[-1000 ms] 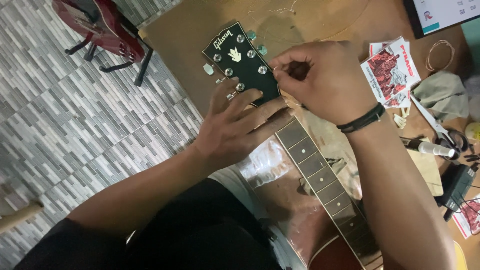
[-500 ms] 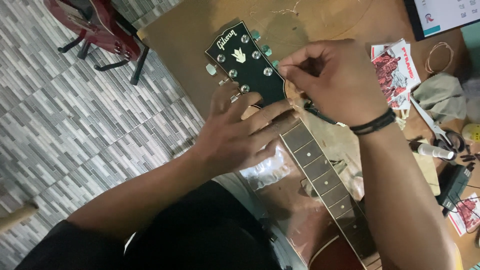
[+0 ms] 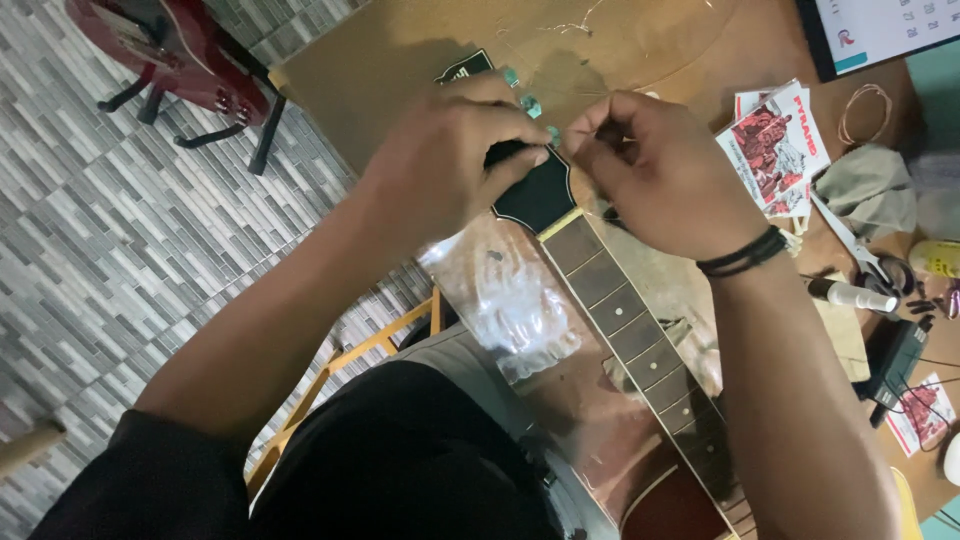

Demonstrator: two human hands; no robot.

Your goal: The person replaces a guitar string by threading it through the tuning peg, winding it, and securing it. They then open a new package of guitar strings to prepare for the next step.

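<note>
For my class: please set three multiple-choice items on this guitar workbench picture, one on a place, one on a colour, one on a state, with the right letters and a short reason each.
1. Where is the left hand?
A. over the headstock
B. on the scissors
C. on the floor

2. What colour is the headstock face?
A. white
B. black
C. yellow

3. How do the right hand's fingers stand?
A. spread flat
B. pinched together
C. hidden

Answers: 1 A, the left hand covers the headstock's upper part. 2 B, the face below the hand is black. 3 B, the fingertips meet beside the headstock's edge.
</note>
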